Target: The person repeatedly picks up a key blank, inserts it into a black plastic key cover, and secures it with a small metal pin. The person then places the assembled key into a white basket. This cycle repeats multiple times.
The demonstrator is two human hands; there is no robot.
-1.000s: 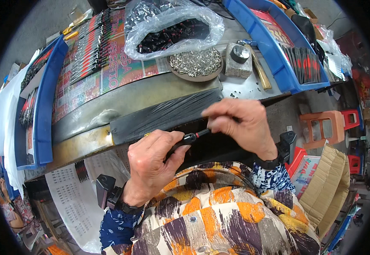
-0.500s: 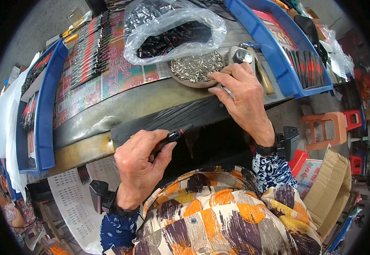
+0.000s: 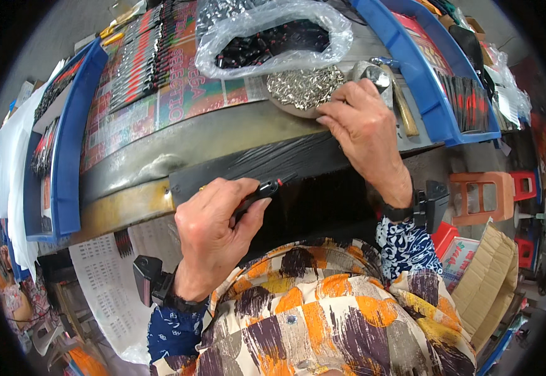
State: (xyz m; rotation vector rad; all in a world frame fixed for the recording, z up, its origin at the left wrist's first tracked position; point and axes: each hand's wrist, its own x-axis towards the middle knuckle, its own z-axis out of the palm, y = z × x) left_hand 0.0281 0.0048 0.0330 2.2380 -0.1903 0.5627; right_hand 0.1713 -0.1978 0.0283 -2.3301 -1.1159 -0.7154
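My left hand (image 3: 213, 232) is closed round a slim black pen-like piece (image 3: 270, 188). Its narrow tip and a red ring stick out past my thumb, pointing up and right; the rest lies hidden in my palm. At the near right rim of a round dish (image 3: 282, 108), my right hand (image 3: 368, 135) has thumb and fingers drawn together in a pinch. What sits between those fingertips, if anything, is too small to make out. Many small silvery metal pins (image 3: 307, 88) are heaped in the dish.
Behind the dish is a clear plastic bag (image 3: 273, 66) of black parts. Rows of black-and-red pieces (image 3: 138, 62) lie at left. Blue trays (image 3: 72, 156) (image 3: 410, 69) flank the bench. A wooden-handled brush (image 3: 404, 109) lies right of the dish.
The bench has shifted slightly up and right in view. My right thumb and fingertips have come closer together by the dish. My left hand keeps its hold on the black piece.
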